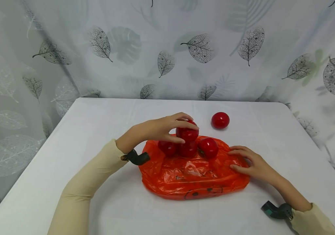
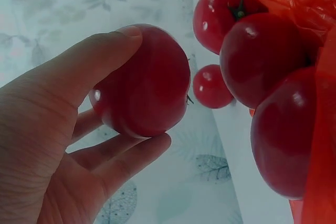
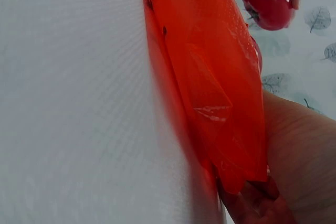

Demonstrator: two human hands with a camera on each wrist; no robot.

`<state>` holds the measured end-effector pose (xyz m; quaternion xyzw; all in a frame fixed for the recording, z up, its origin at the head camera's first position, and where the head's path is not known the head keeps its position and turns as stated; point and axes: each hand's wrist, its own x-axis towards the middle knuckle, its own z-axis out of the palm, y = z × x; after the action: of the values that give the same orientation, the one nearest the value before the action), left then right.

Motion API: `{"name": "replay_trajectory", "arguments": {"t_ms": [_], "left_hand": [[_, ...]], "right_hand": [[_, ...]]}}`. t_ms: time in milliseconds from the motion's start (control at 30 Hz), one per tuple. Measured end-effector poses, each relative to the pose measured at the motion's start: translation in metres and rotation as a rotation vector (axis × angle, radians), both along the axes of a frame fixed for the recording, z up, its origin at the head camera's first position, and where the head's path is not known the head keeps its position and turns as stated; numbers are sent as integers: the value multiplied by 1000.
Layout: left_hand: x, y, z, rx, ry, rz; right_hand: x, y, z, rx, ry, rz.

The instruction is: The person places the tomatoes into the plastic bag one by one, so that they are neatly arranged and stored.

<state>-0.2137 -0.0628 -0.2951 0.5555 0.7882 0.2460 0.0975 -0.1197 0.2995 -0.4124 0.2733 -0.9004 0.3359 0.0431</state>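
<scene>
My left hand (image 1: 167, 128) grips a red tomato (image 1: 187, 133) between thumb and fingers, just above three more tomatoes (image 1: 188, 148) lying at the far edge of an orange plastic bag (image 1: 194, 174). In the left wrist view the held tomato (image 2: 144, 80) fills my curled fingers, with the other tomatoes (image 2: 262, 59) to the right. My right hand (image 1: 251, 163) rests on the bag's right edge with fingers spread; the right wrist view shows the bag (image 3: 210, 82) lying over that hand. A single tomato (image 1: 220, 120) sits apart on the table behind the bag.
A white table (image 1: 97, 124) carries everything. A leaf-patterned curtain (image 1: 167, 49) hangs behind and at both sides. Black straps sit on both wrists.
</scene>
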Motion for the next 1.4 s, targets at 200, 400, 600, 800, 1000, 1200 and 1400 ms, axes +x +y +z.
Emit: {"name": "replay_trajectory", "arguments": {"t_ms": [200,400,600,800,1000,1200,1400], "left_hand": [[8,-11,-5,11,2,8],[15,-22,-6,18,4,11],[23,-30,-11,16,9,-3],[34,-38,-18,16,2,-25],[45,-45,-23,-9,-43,-1],[56,-49,-29,-40,-31,-3],[66,-51,-33,-93,-42,0]], "right_hand": [[0,0,-1,3,-5,-2],[-1,0,-1,-8,-4,4],[-2,1,0,-15,-7,4],[-2,2,-1,-31,-14,13],[-3,3,-3,-37,-20,15],[-3,3,-3,-41,-15,17],[-2,3,-3,-51,-23,19]]}}
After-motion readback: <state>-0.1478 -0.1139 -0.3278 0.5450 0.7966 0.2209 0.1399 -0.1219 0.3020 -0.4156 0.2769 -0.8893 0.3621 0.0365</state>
